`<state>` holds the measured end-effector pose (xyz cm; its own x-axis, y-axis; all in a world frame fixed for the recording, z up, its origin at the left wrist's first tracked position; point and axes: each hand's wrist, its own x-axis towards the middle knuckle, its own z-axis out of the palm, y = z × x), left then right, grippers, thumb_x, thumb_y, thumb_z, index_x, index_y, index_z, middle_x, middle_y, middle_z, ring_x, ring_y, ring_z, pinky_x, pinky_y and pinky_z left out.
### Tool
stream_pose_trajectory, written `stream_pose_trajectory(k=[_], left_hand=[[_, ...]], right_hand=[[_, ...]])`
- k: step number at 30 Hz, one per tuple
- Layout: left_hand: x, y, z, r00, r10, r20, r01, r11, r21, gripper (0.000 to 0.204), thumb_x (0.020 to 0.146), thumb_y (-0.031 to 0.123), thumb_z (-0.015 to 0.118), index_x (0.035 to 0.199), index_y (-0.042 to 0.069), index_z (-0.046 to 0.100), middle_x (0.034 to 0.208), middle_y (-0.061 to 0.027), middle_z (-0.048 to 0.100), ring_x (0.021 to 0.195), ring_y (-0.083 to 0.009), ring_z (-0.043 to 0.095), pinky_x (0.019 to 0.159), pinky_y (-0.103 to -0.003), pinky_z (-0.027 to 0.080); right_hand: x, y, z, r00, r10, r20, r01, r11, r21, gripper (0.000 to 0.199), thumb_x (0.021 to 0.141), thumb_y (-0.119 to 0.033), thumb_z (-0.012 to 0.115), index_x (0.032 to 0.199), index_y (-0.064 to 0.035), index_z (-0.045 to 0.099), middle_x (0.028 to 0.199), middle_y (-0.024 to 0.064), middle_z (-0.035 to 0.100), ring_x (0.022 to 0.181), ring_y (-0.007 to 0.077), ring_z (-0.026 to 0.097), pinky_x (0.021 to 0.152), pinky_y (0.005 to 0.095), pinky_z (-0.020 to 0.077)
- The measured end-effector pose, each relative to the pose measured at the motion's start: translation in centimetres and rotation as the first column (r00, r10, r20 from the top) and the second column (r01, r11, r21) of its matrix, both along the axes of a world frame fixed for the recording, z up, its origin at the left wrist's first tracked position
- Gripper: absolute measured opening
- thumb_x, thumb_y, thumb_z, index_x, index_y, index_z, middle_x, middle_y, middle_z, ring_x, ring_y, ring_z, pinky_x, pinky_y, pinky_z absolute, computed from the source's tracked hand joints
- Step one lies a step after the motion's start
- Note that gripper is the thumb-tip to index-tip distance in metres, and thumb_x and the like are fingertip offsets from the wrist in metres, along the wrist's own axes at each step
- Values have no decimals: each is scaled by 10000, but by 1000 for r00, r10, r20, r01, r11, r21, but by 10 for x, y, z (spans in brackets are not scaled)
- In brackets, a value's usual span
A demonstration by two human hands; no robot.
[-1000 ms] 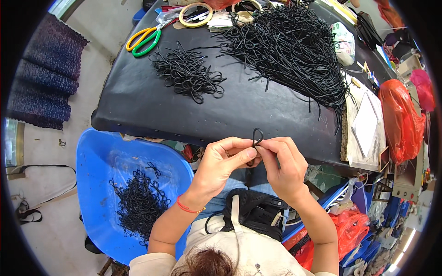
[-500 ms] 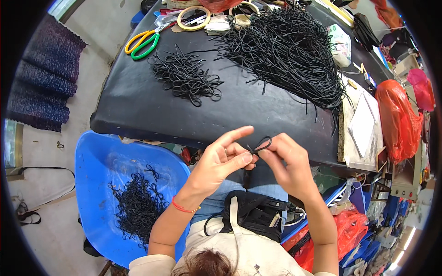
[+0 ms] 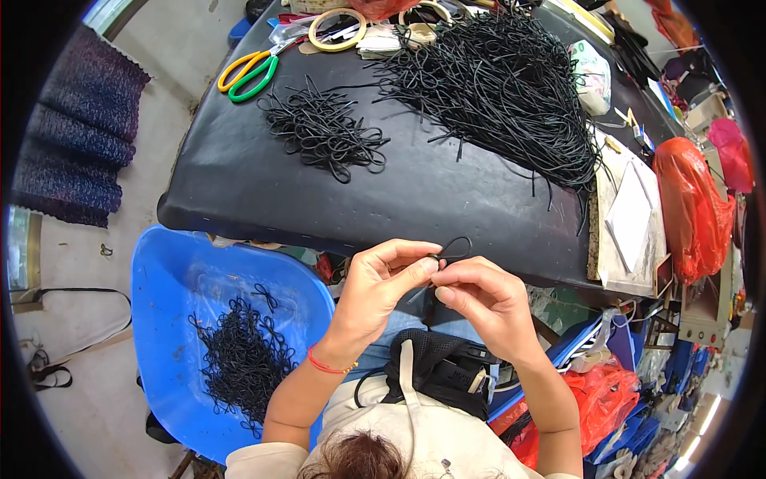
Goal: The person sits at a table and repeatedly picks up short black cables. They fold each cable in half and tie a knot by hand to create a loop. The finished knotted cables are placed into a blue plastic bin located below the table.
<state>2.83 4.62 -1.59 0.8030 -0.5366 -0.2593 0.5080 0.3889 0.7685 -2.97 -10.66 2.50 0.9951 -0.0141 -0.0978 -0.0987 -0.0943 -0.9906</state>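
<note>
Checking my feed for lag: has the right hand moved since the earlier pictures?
Yes, slightly: the right hand has shifted down the view, judged against the table's near edge.

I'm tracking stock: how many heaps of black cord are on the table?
2: a small heap at left, a large heap right of it. More may be hidden.

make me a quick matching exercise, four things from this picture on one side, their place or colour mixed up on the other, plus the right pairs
Things
1. scissors
2. basin
3. cord loop
4. bulging plastic bag

Place or colour
A. at the fingertips of the left hand
B. red, at the right of the picture
C. one yellow handle, one green
D. blue, holding a tangled pile of black cords

Right pairs
1-C, 2-D, 3-A, 4-B
</note>
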Motion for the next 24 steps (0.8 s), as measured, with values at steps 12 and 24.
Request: stream_pose_trajectory(k=[12, 24], left_hand=[[4, 5, 0, 982, -1, -187, -3, 1000, -23, 190, 829, 45, 600, 1012, -3, 595, 889, -101, 652, 811, -131, 632, 727, -256, 519], [-21, -15, -5, 959, 255, 122, -258, 966, 13, 167, 812, -25, 609, 978, -20, 592, 922, -65, 624, 838, -97, 586, 763, -217, 476]], right_hand=[[5, 4, -3, 927, 183, 327, 0, 872, -490, 231, 709, -12, 691, 934, -41, 649, 784, 85, 630, 678, 208, 612, 576, 291, 492], [5, 5, -8, 978, -206, -35, 201, 973, -113, 95, 788, -70, 632, 754, -1, 575, 599, 7, 584, 530, 24, 502, 475, 185, 399]])
